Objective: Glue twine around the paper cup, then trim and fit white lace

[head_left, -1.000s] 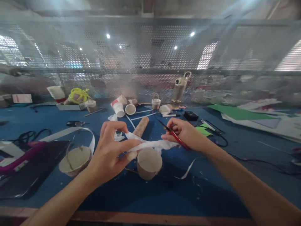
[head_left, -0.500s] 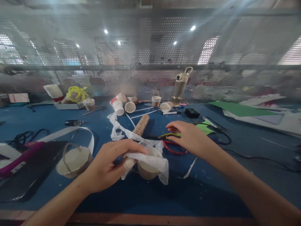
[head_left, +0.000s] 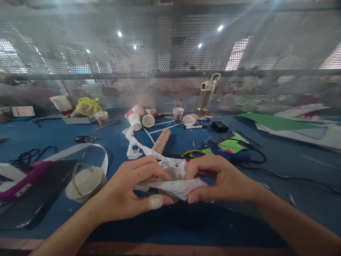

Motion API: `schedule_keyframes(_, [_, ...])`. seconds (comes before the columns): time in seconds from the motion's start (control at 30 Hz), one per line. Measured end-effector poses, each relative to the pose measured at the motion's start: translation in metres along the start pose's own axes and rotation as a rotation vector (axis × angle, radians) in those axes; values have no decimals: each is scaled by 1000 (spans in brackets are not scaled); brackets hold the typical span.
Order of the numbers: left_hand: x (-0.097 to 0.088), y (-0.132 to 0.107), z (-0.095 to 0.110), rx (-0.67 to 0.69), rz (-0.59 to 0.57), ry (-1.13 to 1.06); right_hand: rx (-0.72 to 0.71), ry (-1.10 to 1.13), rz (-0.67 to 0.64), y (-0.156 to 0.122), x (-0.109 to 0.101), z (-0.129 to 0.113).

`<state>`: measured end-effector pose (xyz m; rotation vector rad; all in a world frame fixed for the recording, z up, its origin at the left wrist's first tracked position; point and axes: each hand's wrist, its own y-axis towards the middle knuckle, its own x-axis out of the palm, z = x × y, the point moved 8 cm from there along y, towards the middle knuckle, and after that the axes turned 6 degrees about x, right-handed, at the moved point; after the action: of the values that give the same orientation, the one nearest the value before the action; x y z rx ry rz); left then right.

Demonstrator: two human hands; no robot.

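A strip of white lace (head_left: 181, 186) runs across the near side of a small paper cup (head_left: 176, 173), low in front of me. My left hand (head_left: 130, 188), with a plaster on its thumb, is closed on the cup's left side and the lace there. On the right, my right hand (head_left: 221, 177) pinches the lace between thumb and fingers at the cup's edge. Much of the cup is hidden by lace and fingers. Beyond it, more lace trails past a roll of twine (head_left: 161, 141). Left of my left hand stands a small basket (head_left: 87, 181) with a handle.
Yellow-and-red-handled pliers (head_left: 193, 153) lie just behind the cup, near a blue glue gun (head_left: 231, 154) with a cable. Paper cups (head_left: 135, 122), a water bottle (head_left: 206, 97) and a small handled basket (head_left: 178, 113) are farther back. A black tray (head_left: 34, 199) lies left.
My right hand has come in from the right, leaving the spot by the pliers, and now grips the lace. The lace is drawn across the cup's front. The blue glue gun shows now.
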<state>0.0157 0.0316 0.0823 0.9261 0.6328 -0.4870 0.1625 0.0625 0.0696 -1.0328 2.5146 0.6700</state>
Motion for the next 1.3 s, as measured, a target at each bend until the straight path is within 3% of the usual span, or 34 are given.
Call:
schedule_keyframes(0.1, [-3, 1, 4, 33, 11, -75, 88, 116, -36, -1, -1, 5])
schedule_keyframes(0.23, [0, -2, -4, -79, -34, -136, 167, 170, -118, -1, 5, 12])
schedule_keyframes(0.43, [11, -4, -6, -100, -157, -272, -88, 253, -112, 2, 0, -7])
schedule_keyframes(0.5, [14, -6, -8, -133, -204, -353, -107, 298, -154, 2, 1, -9])
schedule_keyframes(0.63, [10, -9, -14, -205, -171, -394, -38, 331, -278, 0, 8, -4])
schedule_keyframes(0.8, [10, -13, -22, -303, -117, -304, 164, 299, -274, -2, 14, 15])
schedule_keyframes(0.97, [10, -12, -13, -175, -97, -330, 357, 314, -271, -5, 20, 24])
schedule_keyframes(1.1, [2, -10, -8, -71, -49, -287, 395, 327, -285, -5, 23, 22])
schedule_keyframes(1.3, [0, -7, -7, -75, -39, -212, 384, 394, -239, -4, 18, 22])
